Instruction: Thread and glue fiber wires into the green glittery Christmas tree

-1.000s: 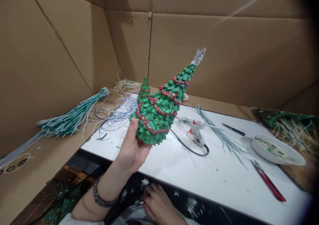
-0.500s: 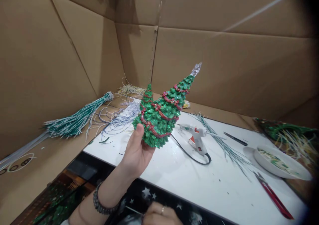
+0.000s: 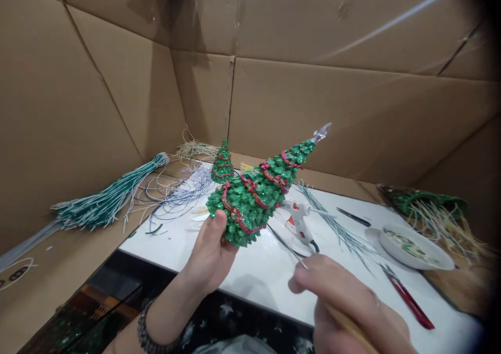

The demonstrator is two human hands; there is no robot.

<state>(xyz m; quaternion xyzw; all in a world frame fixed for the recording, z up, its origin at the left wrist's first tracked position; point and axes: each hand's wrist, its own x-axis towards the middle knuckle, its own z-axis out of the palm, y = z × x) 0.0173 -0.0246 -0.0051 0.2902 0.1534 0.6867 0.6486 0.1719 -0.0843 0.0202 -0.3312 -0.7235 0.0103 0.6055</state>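
Note:
My left hand (image 3: 209,257) grips the base of a green glittery toy Christmas tree (image 3: 254,200) with red garlands and a clear tip, held tilted to the right above the table. My right hand (image 3: 348,296) is closed around a slim tool with a wooden handle (image 3: 350,328) and a thin metal shaft (image 3: 295,255). The shaft points up and left toward the tree's underside; whether it touches cannot be made out. Behind the held tree stands a smaller matching tree (image 3: 223,165).
On the white table (image 3: 250,281) lie a glue gun (image 3: 300,226), green wires (image 3: 336,223), dark tweezers (image 3: 353,216) and a red-handled cutting tool (image 3: 409,299). A white bowl (image 3: 438,260) holds scraps. Wire bundles (image 3: 113,195) lie left, and cardboard walls (image 3: 332,98) surround the table.
My right hand has risen from the lower edge to the right of the tree, bringing the wooden-handled tool into view. The held tree leans further right, separating it visually from the small tree.

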